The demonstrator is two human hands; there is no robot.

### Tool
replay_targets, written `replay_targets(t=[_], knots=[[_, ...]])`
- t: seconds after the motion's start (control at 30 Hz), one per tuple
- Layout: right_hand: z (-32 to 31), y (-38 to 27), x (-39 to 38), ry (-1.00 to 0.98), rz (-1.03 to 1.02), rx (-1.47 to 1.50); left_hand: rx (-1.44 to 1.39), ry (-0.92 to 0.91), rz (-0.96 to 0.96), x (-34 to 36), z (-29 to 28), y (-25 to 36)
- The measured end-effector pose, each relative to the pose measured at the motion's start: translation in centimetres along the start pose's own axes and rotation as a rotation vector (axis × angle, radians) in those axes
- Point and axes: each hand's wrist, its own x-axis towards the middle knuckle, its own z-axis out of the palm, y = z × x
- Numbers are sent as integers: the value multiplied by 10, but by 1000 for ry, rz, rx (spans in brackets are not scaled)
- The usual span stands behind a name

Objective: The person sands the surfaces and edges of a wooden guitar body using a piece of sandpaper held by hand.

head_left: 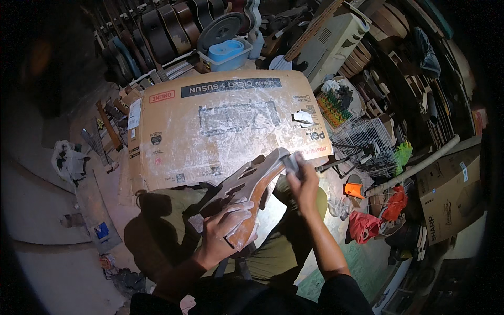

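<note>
My left hand (231, 223) is wrapped round the near end of a curved wooden piece (258, 194), held up over my lap. The piece has a smooth brown side edge, a dusty greyish face and several dark cut-outs. At its far tip, my right hand (304, 181) grips a small grey block (290, 162), which looks like a sanding block, against the wood. Fingers partly cover the block. Pale dust coats the fingers of my left hand.
A dusty cardboard sheet (178, 142) lies in front of me, with a small crumpled white scrap (303, 117) on it. Hand tools (107, 123) lie at its left. Guitar bodies (157, 34) stand behind. At right are a wire rack (373, 142) and a cardboard box (451, 191).
</note>
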Motion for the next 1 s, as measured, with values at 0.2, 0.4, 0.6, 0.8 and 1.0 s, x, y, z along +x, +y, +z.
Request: replay_targets(t=[0.2,0.4,0.6,0.8,1.0], knots=[[8,-24,-33,-108,-255,18,36,6,8,-1,-2,-1],[11,-17,-32,-38,-359,-34,64,-20,-9,2,1,7],[-1,22,0,46,11,12,33,-33,19,1,7,5],[-4,-3,-23,-76,-24,1,21,-24,-13,-2,2,4],[1,-41,-39,-103,-404,-128,52,-49,-17,-3,-1,5]])
